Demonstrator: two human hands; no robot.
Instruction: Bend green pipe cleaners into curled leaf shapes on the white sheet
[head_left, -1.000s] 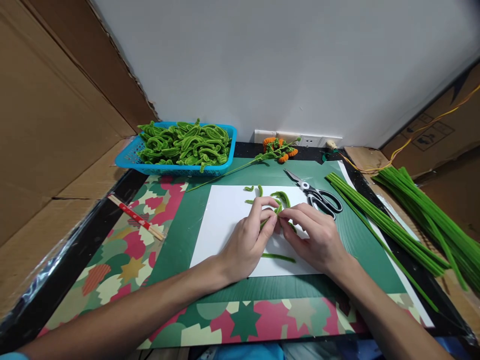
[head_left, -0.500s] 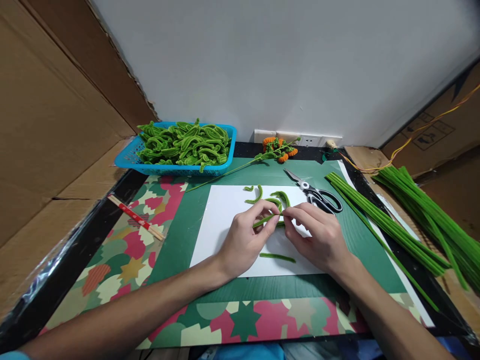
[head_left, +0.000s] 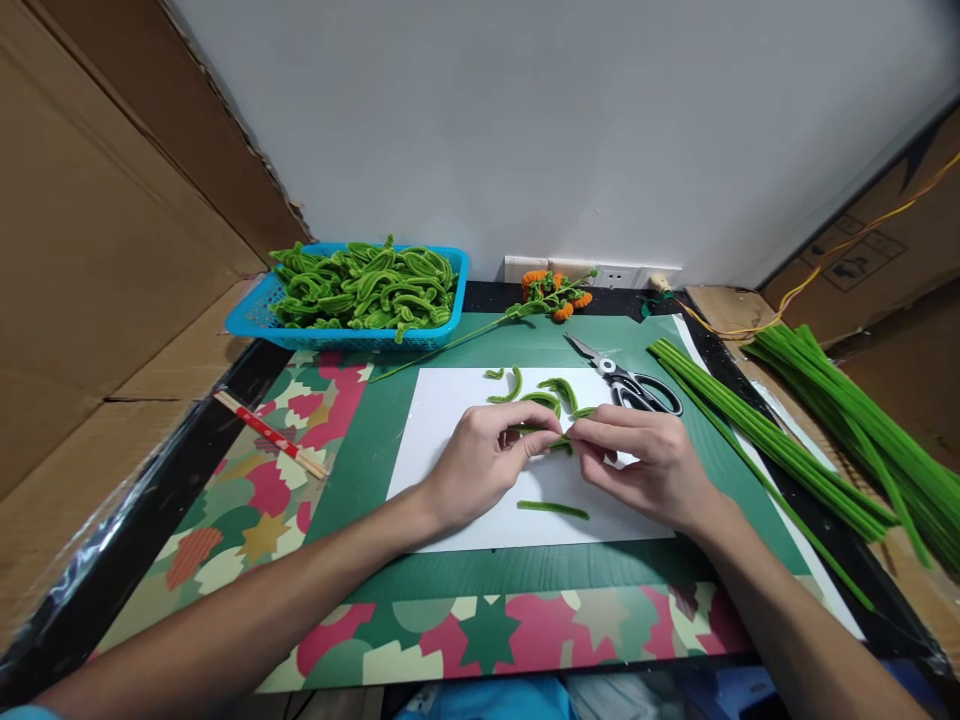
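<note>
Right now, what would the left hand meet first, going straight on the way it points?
Probably the right hand, whose fingertips lie just ahead of the left hand; depth is unclear.

Scissors (head_left: 607, 367) beyond R hand (head_left: 643, 455) — free mat (head_left: 366, 435) L.

A small craft corner; whether in a home or a workshop, I cannot tell. The counter (head_left: 486, 296) stands against a plain wall (head_left: 487, 140) with sockets (head_left: 618, 278), cardboard (head_left: 90, 220) at both sides, and carries scissors (head_left: 606, 367), green strips (head_left: 553, 510), long fuzzy stems (head_left: 765, 432) and an orange flower (head_left: 535, 284).
</note>
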